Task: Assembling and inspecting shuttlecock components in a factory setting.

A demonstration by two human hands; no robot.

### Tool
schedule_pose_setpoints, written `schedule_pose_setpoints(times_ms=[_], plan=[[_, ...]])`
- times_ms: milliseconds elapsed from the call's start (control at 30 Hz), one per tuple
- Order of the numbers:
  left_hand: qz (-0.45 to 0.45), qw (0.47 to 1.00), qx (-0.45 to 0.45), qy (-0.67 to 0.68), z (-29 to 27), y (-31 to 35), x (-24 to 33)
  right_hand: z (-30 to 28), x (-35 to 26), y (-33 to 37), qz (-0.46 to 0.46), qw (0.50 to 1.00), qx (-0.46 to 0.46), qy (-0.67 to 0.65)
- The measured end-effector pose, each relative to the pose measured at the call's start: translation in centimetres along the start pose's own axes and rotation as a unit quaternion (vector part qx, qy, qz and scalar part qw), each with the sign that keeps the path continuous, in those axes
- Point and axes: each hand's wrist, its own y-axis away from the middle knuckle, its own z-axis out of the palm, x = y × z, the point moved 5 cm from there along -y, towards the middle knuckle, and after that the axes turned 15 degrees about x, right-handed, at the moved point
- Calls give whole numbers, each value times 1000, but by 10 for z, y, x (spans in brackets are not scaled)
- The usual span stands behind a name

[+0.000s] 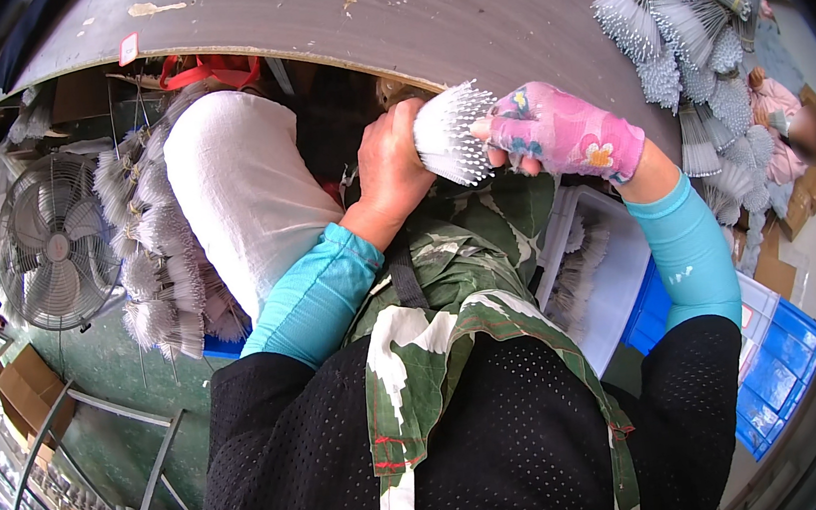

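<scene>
Tabletop [300, 10], bundle [453, 137] in fingers [401, 130], rods [575, 284] in bin [622, 276].

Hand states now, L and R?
Left hand: closed, holding a white bristly bundle.
Right hand: fingers curled at the bundle's tips; grip can't be told.

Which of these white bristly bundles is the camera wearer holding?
The bundle in the bare left hand, its tips facing the gloved right hand. The heap on the right of the table and the cluster beside the fan have neither hand on them.
</scene>
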Motion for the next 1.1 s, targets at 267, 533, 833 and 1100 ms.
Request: schedule_pose_setpoints(times_ms=[267,533,833,1100], plan=[[-42,999,-13,15,3,4,-6,-14,10,11,31,999,-2,-29],[-68,997,-20,37,6,6,-8,-8,5,8,-19,1000,10,-18],[-65,997,-30,33,7,7,-10,-3,-9,-2,-11,999,-13,46],[-36,999,-22,7,3,5,-6,0,-9,-4,-3,999,-11,35]])
